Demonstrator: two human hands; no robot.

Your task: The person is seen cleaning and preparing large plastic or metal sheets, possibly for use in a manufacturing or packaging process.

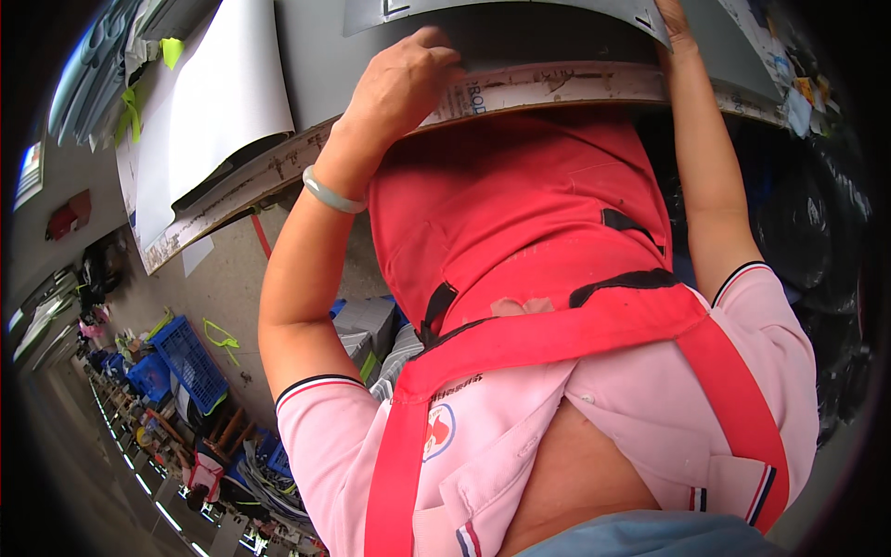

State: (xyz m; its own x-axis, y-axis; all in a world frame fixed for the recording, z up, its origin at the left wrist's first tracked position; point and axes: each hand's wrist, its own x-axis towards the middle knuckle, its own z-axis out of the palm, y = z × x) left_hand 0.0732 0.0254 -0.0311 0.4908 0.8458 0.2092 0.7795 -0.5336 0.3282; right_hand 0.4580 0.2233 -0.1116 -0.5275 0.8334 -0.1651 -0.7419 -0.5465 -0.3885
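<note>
A grey sheet (520, 11) with black corner marks on its surface curves up at the top of the view, above a dark grey sheet (557, 42) on the table. My right hand (677, 30) is at the curved sheet's right end, its fingers closed at that edge and partly cut off by the frame. Over the table's front edge, my left hand (401, 85) is closed, with bent fingers slightly blurred. Whatever it may hold is hidden. A pale bangle (330, 192) circles my left wrist.
A large white sheet (227, 102) curls over the table's left part. The worn table edge (557, 82) runs across in front of my red apron (520, 204). Folded blue-grey material (91, 70) lies far left. A blue crate (188, 362) is on the floor; black plastic bags (798, 223) sit right.
</note>
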